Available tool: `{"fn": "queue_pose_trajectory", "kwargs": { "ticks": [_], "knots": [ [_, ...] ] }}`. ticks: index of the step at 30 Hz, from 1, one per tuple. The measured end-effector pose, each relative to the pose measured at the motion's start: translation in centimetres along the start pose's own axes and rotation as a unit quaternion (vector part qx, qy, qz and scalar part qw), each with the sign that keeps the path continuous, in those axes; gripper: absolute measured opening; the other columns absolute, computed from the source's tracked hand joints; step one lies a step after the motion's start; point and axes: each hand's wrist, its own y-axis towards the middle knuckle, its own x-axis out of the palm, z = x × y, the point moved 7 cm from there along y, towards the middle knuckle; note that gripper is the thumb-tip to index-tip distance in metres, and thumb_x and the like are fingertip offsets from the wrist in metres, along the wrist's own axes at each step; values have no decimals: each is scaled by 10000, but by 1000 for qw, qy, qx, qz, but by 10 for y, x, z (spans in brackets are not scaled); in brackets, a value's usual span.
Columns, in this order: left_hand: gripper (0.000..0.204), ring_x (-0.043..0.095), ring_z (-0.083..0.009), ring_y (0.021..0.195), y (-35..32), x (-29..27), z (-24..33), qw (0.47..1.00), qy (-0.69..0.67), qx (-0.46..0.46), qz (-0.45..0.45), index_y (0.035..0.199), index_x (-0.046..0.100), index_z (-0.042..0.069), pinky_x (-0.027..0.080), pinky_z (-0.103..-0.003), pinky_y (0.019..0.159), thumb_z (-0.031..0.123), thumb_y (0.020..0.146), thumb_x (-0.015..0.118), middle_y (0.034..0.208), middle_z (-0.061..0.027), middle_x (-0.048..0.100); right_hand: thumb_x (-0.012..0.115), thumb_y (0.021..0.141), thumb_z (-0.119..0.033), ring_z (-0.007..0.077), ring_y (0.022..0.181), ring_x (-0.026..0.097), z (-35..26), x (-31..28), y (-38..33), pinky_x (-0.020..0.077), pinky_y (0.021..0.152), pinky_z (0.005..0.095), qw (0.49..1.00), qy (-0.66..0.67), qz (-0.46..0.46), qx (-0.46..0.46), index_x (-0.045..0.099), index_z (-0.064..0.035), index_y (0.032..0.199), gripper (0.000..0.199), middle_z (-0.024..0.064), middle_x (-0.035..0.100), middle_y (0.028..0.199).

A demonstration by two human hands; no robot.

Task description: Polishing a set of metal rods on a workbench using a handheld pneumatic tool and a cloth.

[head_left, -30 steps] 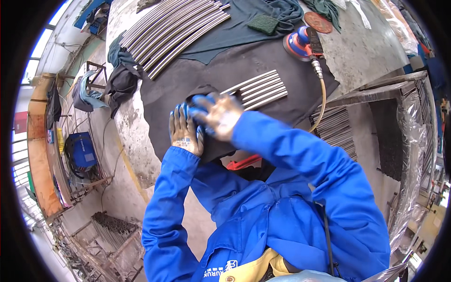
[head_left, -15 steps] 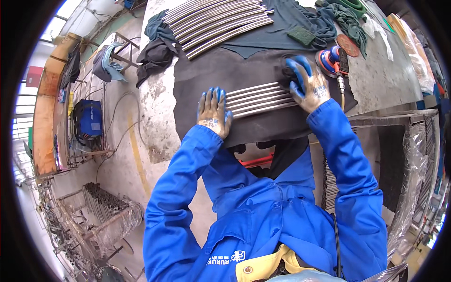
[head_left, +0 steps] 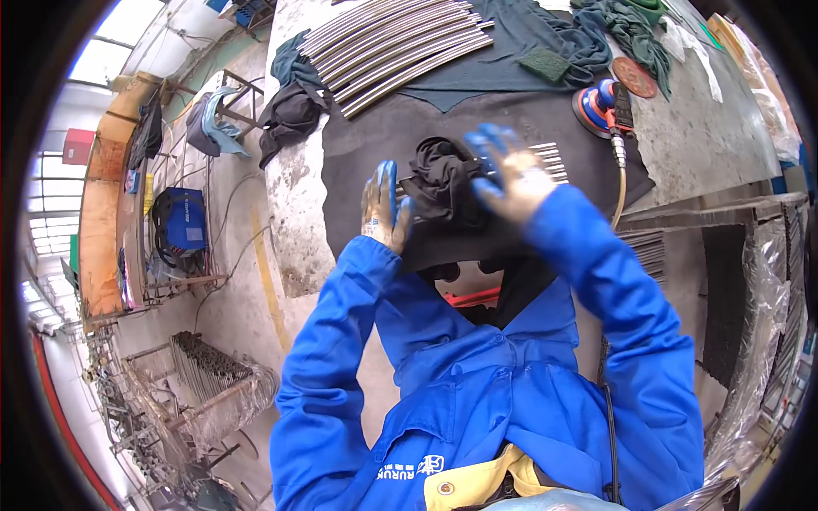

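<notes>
Several thin metal rods (head_left: 550,160) lie side by side on a dark sheet (head_left: 366,145), partly hidden by a bunched black cloth (head_left: 446,183). My right hand (head_left: 515,180), in a blue-tipped work glove and blurred by motion, has its thumb and fingers around the cloth's right side, over the rods. My left hand (head_left: 385,211), gloved alike, is at the rods' left end with its fingers stretched out, holding nothing. The cloth hides the middle of the rods.
More rods (head_left: 392,51) are spread at the table's far side on dark green fabric (head_left: 452,94). An orange-and-blue sander (head_left: 599,109) with a hose stands at the right, near a green scouring pad (head_left: 545,64) and a reddish disc (head_left: 635,78). A blue machine (head_left: 183,223) is at the left.
My right hand and the black cloth have moved left along the rods, baring their right ends. My left hand has turned slightly and stays at the left end. The view has shifted a little.
</notes>
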Motion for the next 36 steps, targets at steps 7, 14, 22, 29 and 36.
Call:
{"fn": "queue_pose_trajectory", "kwargs": {
  "ticks": [7,14,22,29,36],
  "knots": [
    [959,364,-492,1309,50,53,98,996,91,1,-16,1492,383,210,270,-592,1089,573,671,720,1461,-276,338,671,734,-425,420,1500,65,69,-5,-53,96,1168,631,976,-190,-103,30,195,-155,1569,999,173,86,1640],
    [781,354,-445,1283,85,97,128,986,130,47,-94,1293,529,179,258,-583,1080,512,626,762,1368,-230,393,670,696,-385,409,1506,43,80,4,-55,65,1177,614,983,-162,-92,-2,171,-156,1579,1040,162,67,1646],
    [613,480,-439,1142,40,13,45,998,42,24,-32,1129,611,137,405,-545,976,362,586,785,1261,-209,501,664,695,-368,400,1509,45,61,-7,-47,50,1194,569,972,-196,-132,13,168,-148,1579,1037,160,83,1646],
    [576,535,-428,1155,-53,-85,-76,981,176,-72,31,1151,589,100,448,-487,1031,277,625,743,1245,-212,527,652,741,-426,381,1511,60,58,-13,-46,55,1202,543,966,-214,-146,16,174,-148,1576,1001,159,116,1639],
    [745,454,-430,1297,-41,-95,-73,997,50,-54,35,1312,546,123,400,-493,1087,316,631,778,1341,-201,498,636,792,-526,371,1507,92,77,-2,-37,70,1204,540,968,-235,-87,-1,185,-146,1571,977,149,137,1634]
  ]
}}
